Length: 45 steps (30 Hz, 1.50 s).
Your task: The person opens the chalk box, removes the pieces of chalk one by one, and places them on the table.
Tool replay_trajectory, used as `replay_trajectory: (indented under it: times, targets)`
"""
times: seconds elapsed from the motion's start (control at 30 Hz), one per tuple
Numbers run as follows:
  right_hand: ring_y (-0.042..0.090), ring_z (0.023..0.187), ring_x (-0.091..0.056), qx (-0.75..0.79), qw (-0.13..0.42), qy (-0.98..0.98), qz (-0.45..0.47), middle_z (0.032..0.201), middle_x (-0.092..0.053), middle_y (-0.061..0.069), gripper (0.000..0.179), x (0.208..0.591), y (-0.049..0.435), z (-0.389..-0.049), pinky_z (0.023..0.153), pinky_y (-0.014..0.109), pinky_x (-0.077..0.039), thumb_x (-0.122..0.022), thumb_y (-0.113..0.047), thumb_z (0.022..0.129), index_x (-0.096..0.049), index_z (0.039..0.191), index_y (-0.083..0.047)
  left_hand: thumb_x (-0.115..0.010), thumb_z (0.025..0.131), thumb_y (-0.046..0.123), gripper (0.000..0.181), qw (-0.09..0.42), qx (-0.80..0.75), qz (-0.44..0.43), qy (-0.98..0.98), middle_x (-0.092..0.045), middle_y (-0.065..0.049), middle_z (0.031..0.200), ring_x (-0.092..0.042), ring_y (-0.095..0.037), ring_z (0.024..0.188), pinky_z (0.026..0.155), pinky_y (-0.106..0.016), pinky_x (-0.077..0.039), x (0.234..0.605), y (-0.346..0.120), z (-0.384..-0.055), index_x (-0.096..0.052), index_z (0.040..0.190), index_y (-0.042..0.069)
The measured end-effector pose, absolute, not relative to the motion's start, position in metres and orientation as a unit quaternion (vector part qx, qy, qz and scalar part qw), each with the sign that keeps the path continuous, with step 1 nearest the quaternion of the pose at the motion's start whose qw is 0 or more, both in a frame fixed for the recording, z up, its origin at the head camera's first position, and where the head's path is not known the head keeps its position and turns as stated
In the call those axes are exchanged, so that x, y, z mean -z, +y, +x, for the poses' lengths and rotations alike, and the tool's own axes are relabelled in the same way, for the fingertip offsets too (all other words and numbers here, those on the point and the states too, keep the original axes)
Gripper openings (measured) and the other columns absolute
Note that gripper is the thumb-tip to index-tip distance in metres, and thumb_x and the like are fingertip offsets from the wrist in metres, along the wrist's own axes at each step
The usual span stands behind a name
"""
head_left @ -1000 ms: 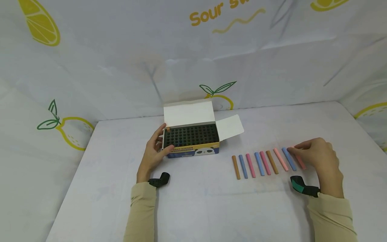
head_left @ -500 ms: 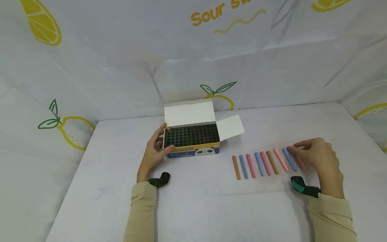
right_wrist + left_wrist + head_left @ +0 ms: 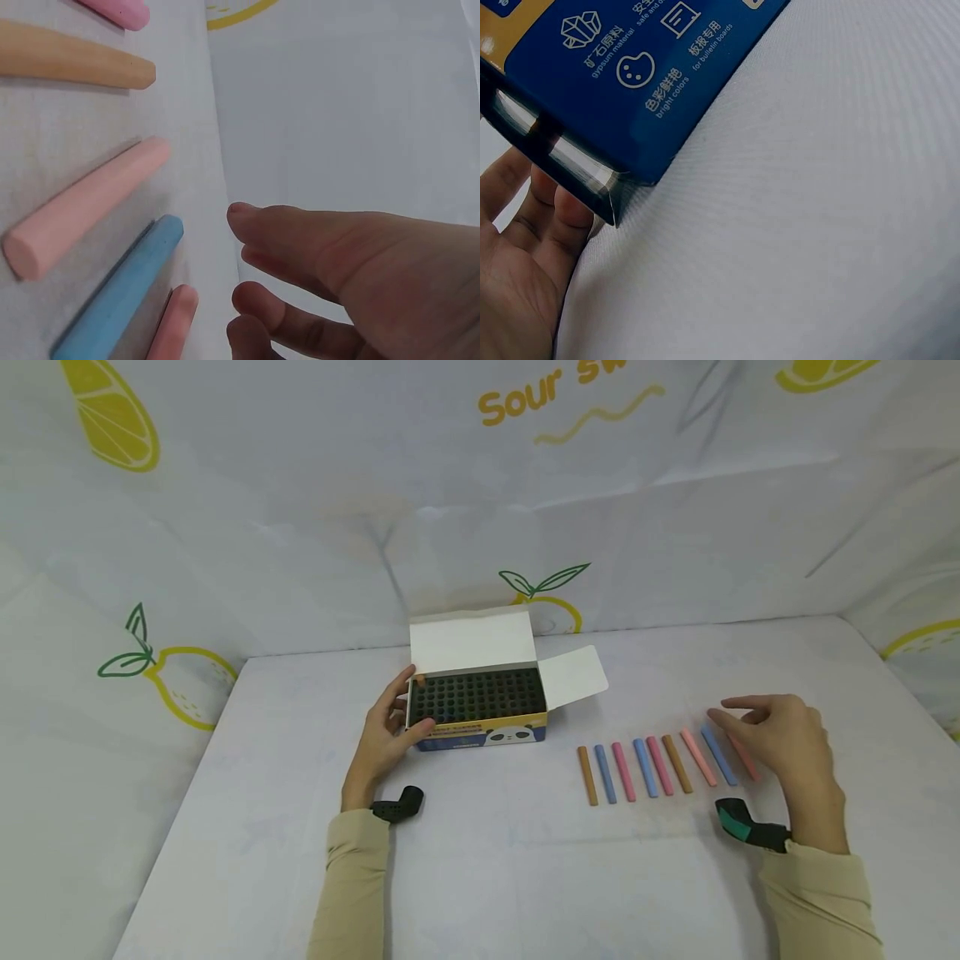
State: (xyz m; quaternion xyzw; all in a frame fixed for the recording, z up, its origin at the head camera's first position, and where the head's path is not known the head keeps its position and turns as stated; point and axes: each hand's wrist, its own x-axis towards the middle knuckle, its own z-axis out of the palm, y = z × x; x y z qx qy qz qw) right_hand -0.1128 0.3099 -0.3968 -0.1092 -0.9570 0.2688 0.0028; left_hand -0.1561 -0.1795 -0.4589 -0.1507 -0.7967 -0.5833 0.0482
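Note:
A chalk box (image 3: 480,737), blue and yellow with a panda on its front, stands with its lid up. My left hand (image 3: 375,747) grips its left end, thumb on the front and fingers round the side. In the left wrist view the box's printed face (image 3: 652,82) hides part of that hand. One orange chalk end (image 3: 421,680) sticks up in the dark holed insert. Near the right end of the chalk row, my right hand (image 3: 787,739) hovers just above the last pink chalk (image 3: 745,760) and the blue chalk (image 3: 720,756). Its fingers are parted, with nothing between them.
Several chalks lie side by side on the white cloth, from a brown chalk (image 3: 587,777) on the left to the pink one on the right. The box's side flap (image 3: 573,675) sticks out rightward above the row. Behind stands a lemon-print cloth wall (image 3: 300,568).
My right hand has come up off the rightmost pink chalk and shifted slightly left, with its thumb and fingers parted. That chalk stays in the row. My left hand keeps its grip on the box.

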Motion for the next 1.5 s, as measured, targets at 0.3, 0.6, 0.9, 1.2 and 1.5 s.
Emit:
replay_trajectory:
  times: [0.3, 0.6, 0.9, 1.2, 1.5]
  targets:
    - [0.002, 0.059, -0.049, -0.302, 0.080, -0.949, -0.049, 0.107, -0.071, 0.035, 0.046, 0.381, 0.293, -0.115, 0.045, 0.027, -0.036, -0.072, -0.035, 0.095, -0.073, 0.123, 0.001, -0.078, 0.088, 0.036, 0.082, 0.050, 0.585, -0.153, -0.795, -0.048, -0.015, 0.146, -0.049, -0.023, 0.103, 0.078, -0.025, -0.042, 0.460, -0.179, -0.157, -0.038, 0.159, 0.027]
    - [-0.013, 0.067, -0.053, -0.370, 0.147, -0.917, -0.004, 0.087, -0.076, 0.010, 0.035, 0.347, 0.245, -0.127, 0.051, 0.019, -0.045, -0.077, -0.031, 0.091, -0.079, 0.114, -0.006, -0.078, 0.088, 0.034, 0.082, 0.047, 0.587, -0.152, -0.794, -0.048, -0.014, 0.150, -0.049, -0.019, 0.103, 0.079, -0.025, -0.042, 0.459, -0.180, -0.157, -0.038, 0.159, 0.026]
    - [-0.001, 0.064, -0.059, -0.400, 0.165, -0.900, 0.056, 0.088, -0.075, 0.020, 0.029, 0.329, 0.187, -0.140, 0.054, 0.016, -0.046, -0.077, -0.025, 0.091, -0.080, 0.112, -0.006, -0.078, 0.088, 0.030, 0.082, 0.044, 0.586, -0.150, -0.795, -0.048, -0.014, 0.150, -0.048, -0.018, 0.101, 0.078, -0.022, -0.042, 0.459, -0.180, -0.156, -0.038, 0.159, 0.025]
    - [0.026, 0.066, -0.067, -0.460, 0.153, -0.865, 0.128, 0.084, -0.074, 0.020, 0.025, 0.336, 0.117, -0.155, 0.055, 0.018, -0.047, -0.079, -0.017, 0.090, -0.079, 0.109, 0.000, -0.079, 0.088, 0.029, 0.081, 0.040, 0.583, -0.138, -0.800, -0.050, -0.016, 0.144, -0.046, -0.021, 0.095, 0.076, -0.025, -0.041, 0.459, -0.182, -0.155, -0.039, 0.159, 0.026]
    - [0.025, 0.063, -0.067, -0.517, 0.148, -0.821, 0.193, 0.077, -0.072, 0.016, 0.024, 0.348, 0.050, -0.166, 0.058, 0.022, -0.049, -0.079, -0.015, 0.089, -0.080, 0.106, 0.001, -0.078, 0.088, 0.031, 0.081, 0.043, 0.581, -0.141, -0.801, -0.056, -0.015, 0.133, -0.049, -0.022, 0.096, 0.076, -0.025, -0.043, 0.461, -0.181, -0.159, -0.039, 0.159, 0.027]
